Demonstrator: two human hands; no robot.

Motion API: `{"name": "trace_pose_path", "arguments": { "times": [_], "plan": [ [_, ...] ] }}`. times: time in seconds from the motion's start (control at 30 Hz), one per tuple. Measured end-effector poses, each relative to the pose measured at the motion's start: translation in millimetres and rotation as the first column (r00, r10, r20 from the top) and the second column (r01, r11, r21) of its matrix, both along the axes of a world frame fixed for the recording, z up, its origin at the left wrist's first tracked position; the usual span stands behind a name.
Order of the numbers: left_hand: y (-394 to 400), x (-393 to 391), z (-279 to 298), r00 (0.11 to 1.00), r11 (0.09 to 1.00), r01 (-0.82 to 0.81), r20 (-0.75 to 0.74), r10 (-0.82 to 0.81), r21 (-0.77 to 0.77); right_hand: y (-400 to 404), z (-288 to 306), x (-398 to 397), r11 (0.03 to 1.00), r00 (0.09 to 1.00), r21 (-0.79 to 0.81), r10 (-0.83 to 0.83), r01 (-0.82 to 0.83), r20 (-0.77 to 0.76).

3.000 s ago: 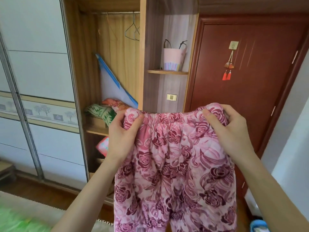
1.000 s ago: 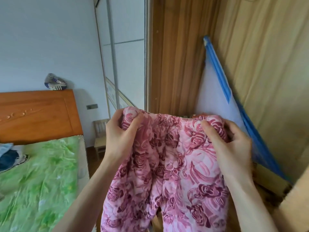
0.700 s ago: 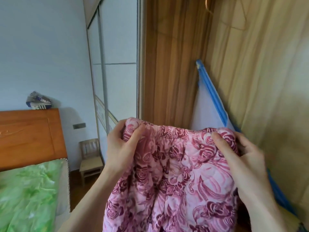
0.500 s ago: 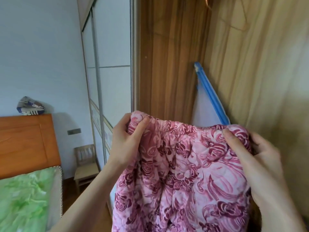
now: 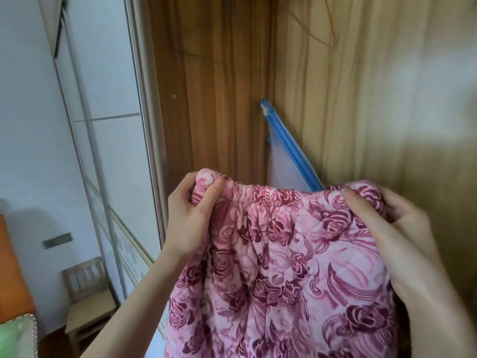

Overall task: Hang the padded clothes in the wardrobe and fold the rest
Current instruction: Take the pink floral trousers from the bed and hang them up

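Note:
I hold up pink quilted trousers (image 5: 284,275) printed with dark red roses, close in front of the open wooden wardrobe (image 5: 219,86). My left hand (image 5: 191,218) grips the left end of the elastic waistband, thumb in front. My right hand (image 5: 402,233) grips the right end the same way. The trouser legs hang down out of the bottom of the view. A thin wire hanger (image 5: 315,24) hangs faintly at the top against the wardrobe's back wall.
A white panel with a blue edge (image 5: 289,151) leans in the wardrobe corner behind the trousers. White sliding doors (image 5: 103,99) run to the left. A small wooden chair (image 5: 87,298) stands low left, beside a green bed corner (image 5: 13,337).
I have moved in closer to the wardrobe and the view has swung right. Both hands keep the same grip on the waistband, now a little higher against the wardrobe interior.

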State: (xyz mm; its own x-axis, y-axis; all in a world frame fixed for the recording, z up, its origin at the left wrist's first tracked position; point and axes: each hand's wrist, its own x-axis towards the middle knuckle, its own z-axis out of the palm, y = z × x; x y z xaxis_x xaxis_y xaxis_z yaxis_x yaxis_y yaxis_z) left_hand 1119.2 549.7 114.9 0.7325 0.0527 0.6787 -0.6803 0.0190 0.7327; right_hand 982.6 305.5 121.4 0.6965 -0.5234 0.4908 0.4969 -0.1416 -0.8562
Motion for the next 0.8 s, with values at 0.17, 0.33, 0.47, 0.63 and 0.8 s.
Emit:
{"name": "trace_pose_path", "arguments": {
  "times": [0.17, 0.33, 0.47, 0.63, 0.8],
  "plan": [
    [-2, 40, 11, 0.995, 0.995, 0.093, 0.031, -0.092, -0.037, 7, 17, 17, 0.996, 0.996, -0.014, -0.091, 0.091, 0.009],
    [-6, 69, 28, 0.968, 0.968, 0.247, 0.054, -0.244, -0.052, 15, 40, 21, 0.974, 0.974, -0.027, -0.226, 0.226, 0.013],
    [-10, 79, 43, 0.927, 0.928, 0.371, 0.064, -0.368, -0.031, 12, 62, 22, 0.929, 0.938, -0.146, -0.345, 0.34, -0.016],
    [-24, 91, 60, 0.876, 0.872, 0.482, 0.074, -0.477, -0.081, 6, 78, 28, 0.847, 0.897, -0.372, -0.436, 0.379, -0.078],
    [-37, 109, 82, 0.822, 0.815, 0.57, 0.09, -0.563, -0.105, 0, 85, 34, 0.831, 0.873, -0.403, -0.468, 0.384, -0.133]
  ]
}}
